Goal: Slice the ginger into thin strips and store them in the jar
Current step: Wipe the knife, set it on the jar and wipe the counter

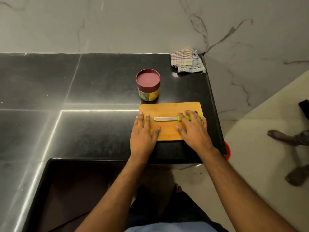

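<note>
A wooden cutting board (168,109) lies on the black counter (100,81). A knife (164,119) with a steel blade and a green handle lies across the board, its blade pointing left. My left hand (144,131) rests flat on the board's left edge with straight fingers. My right hand (192,126) lies flat over the knife's green handle, fingers extended. Behind the board stands a glass jar (148,84) closed with a maroon lid, yellowish contents showing through its side. No ginger is visible on the board.
A folded striped cloth (185,61) lies at the counter's back right corner. The counter's right edge drops to a light floor, where a red object (227,151) peeks out below. A marble wall rises behind. A recess cuts into the counter's near left.
</note>
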